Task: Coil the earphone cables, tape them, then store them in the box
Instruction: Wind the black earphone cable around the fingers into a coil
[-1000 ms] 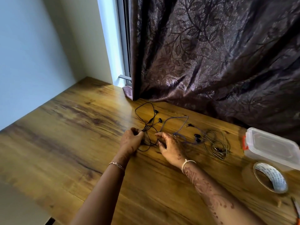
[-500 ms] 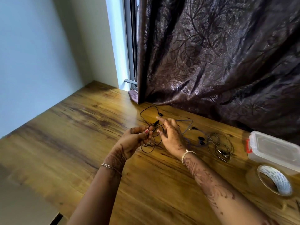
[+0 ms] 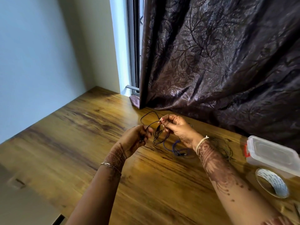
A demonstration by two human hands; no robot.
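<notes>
A black earphone cable (image 3: 157, 135) hangs in loops between my two hands, lifted off the wooden table (image 3: 73, 140). My left hand (image 3: 135, 138) grips one end of it with curled fingers. My right hand (image 3: 177, 129) pinches the cable higher up, near its fingertips. A blue earphone cable (image 3: 174, 147) lies on the table below my right wrist. Another dark tangled cable (image 3: 225, 147) lies behind my right forearm, partly hidden. The clear plastic box (image 3: 272, 156) with a lid and a red clip stands at the right. A roll of clear tape (image 3: 271, 184) lies in front of it.
A dark patterned curtain (image 3: 219, 62) hangs down onto the table's back edge. A wall and window frame (image 3: 133, 46) close the back left corner. A thin tool (image 3: 297, 210) shows at the right edge, cut off. The table's left edge runs close to the wall.
Both hands rose off the table with the black cable. The right hand went from flat fingers on the table to pinching the cable; the loops now hang between the hands.
</notes>
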